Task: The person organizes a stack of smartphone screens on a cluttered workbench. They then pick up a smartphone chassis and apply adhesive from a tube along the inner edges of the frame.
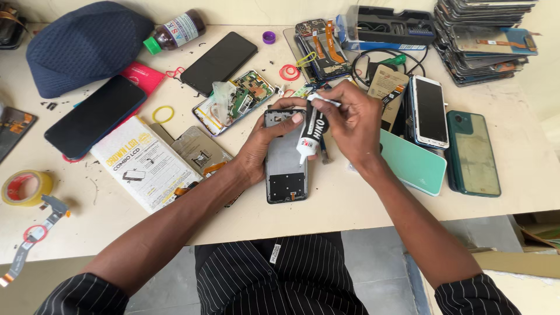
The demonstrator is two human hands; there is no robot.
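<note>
A grey phone frame [285,166] lies face-open on the table in front of me. My left hand [263,140] grips its upper left edge, thumb resting across the top. My right hand [349,123] holds a small black-and-white glue tube [309,133] upright over the frame, nozzle pointing down at its right edge. The fingers pinch the tube's top, where a thin white piece sticks out to the left.
Around the frame lie a white box [143,163], an opened phone [233,102], black phones [94,115], a mint back cover [414,166], a green phone [472,153], a white phone [430,111], tape roll [26,186], rubber bands, a brown bottle [175,30] and a stack of screens [481,38].
</note>
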